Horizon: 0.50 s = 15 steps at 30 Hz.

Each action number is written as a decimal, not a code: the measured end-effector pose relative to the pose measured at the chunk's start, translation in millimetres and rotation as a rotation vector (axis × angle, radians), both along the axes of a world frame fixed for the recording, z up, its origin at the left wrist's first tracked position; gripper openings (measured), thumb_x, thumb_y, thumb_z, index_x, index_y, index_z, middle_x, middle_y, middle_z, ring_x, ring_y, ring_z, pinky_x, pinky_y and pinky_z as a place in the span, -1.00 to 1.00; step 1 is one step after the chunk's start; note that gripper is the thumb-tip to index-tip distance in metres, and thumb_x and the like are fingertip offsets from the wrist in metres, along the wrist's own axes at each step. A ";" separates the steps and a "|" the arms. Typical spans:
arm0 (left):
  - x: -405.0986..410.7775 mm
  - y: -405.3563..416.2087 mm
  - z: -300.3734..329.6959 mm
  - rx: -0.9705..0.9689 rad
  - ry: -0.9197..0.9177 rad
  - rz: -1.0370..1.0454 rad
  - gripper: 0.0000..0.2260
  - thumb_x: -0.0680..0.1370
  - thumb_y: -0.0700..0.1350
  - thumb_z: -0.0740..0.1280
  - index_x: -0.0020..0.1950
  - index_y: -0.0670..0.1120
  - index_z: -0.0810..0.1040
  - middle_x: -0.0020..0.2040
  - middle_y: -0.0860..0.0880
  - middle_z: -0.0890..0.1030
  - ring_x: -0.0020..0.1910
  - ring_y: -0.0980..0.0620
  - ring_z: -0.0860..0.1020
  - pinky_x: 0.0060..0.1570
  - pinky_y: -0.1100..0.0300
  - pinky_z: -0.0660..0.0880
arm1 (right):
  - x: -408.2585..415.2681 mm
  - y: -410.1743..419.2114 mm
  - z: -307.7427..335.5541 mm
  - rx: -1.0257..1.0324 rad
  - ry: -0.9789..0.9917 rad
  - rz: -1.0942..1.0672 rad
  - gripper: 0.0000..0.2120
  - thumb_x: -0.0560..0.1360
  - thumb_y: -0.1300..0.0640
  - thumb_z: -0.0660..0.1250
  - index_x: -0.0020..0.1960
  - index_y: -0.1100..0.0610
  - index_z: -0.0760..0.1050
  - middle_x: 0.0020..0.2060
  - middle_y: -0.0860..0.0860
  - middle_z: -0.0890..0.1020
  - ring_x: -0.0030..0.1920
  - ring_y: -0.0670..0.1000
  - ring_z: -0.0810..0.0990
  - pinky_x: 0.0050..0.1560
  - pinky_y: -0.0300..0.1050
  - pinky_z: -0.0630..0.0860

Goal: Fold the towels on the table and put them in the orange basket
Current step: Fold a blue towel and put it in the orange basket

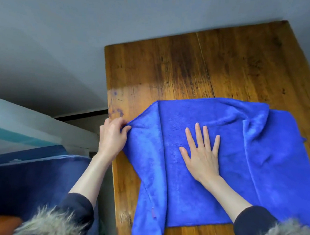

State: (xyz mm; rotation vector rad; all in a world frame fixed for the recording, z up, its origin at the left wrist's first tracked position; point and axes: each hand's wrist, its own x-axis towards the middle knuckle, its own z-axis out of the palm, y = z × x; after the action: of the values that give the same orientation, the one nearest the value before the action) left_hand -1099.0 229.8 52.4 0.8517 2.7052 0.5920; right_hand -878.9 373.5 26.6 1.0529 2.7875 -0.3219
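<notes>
Pressing flat on the blue towel point(200, 196), your right hand point(202, 154) lies palm down near the middle of the cloth, its fingers straight and spread, pointing away from you. Your left hand point(111, 136) is at the towel's left edge, right at the left rim of the wooden table point(183, 66); its fingers are curled and it pinches a bunched corner of the cloth between thumb and fingertips.

You have the towel on the near half of the table, and it is not lying smooth. On the left a long strip is folded over along a crease that runs from the far edge toward you, and that strip droops toward the near left corner of the table. On the right the cloth is rumpled, with a raised fold near the far right corner and loose wrinkles running down that side. The right border reaches close to the table's right side.

Both your sleeves point(253, 220) are dark, with pale fur trim point(48, 229) showing at the bottom of the view.

Off the table to your left you can see a dark blue cushion or cloth surface point(36, 179), and a patch of orange point(4, 226) at the bottom left corner; too little of it shows to tell what it is. A grey wall point(144, 12) stands behind the table.
</notes>
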 end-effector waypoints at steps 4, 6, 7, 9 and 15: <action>-37.0 -5.1 9.1 -0.144 0.104 0.152 -0.83 0.54 -0.17 0.24 0.05 -0.11 0.61 0.04 -0.17 0.59 0.08 -0.23 0.38 0.01 -0.02 0.30 | -1.1 -1.5 1.4 0.016 -0.005 0.001 -0.38 0.53 -0.12 0.20 0.49 0.04 0.09 0.50 0.08 0.06 0.49 0.08 -0.07 0.40 0.32 -0.13; -51.3 -1.1 16.3 -0.161 0.175 0.251 -0.76 0.53 -0.24 0.20 0.08 -0.10 0.63 0.08 -0.20 0.54 0.09 -0.25 0.36 0.02 -0.02 0.31 | -0.7 -2.0 2.0 0.020 -0.015 0.002 -0.38 0.53 -0.12 0.22 0.49 0.05 0.11 0.50 0.10 0.08 0.49 0.10 -0.04 0.40 0.34 -0.12; -55.2 2.4 19.6 -0.143 0.194 0.282 -0.72 0.51 -0.28 0.18 0.10 -0.11 0.61 0.10 -0.21 0.51 0.10 -0.26 0.35 0.03 -0.03 0.31 | -0.9 -2.3 2.9 0.020 -0.024 0.002 -0.39 0.53 -0.12 0.21 0.49 0.05 0.11 0.50 0.10 0.08 0.50 0.11 -0.04 0.40 0.34 -0.11; -53.1 10.0 24.5 -0.058 0.195 0.278 -0.70 0.50 -0.32 0.17 0.18 -0.18 0.55 0.13 -0.25 0.47 0.11 -0.27 0.36 0.04 -0.07 0.34 | -2.6 -2.7 5.1 0.015 -0.029 -0.005 -0.40 0.53 -0.13 0.19 0.49 0.04 0.12 0.51 0.10 0.08 0.51 0.13 -0.02 0.40 0.36 -0.09; 18.9 5.0 0.3 -0.029 0.163 -0.152 -0.64 0.54 -0.09 0.28 0.32 -0.15 0.45 0.36 -0.24 0.38 0.31 -0.30 0.34 0.21 -0.14 0.34 | -7.4 1.8 8.6 0.006 -0.007 0.008 -0.36 0.50 -0.20 0.18 0.50 0.00 0.11 0.52 0.03 -0.01 0.52 0.11 -0.04 0.38 0.38 -0.11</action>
State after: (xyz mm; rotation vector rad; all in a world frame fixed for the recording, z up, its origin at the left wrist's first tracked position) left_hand -1080.1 234.8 52.7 1.1309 2.7511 0.4687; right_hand -886.4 375.4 35.2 1.0420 2.7872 -0.3076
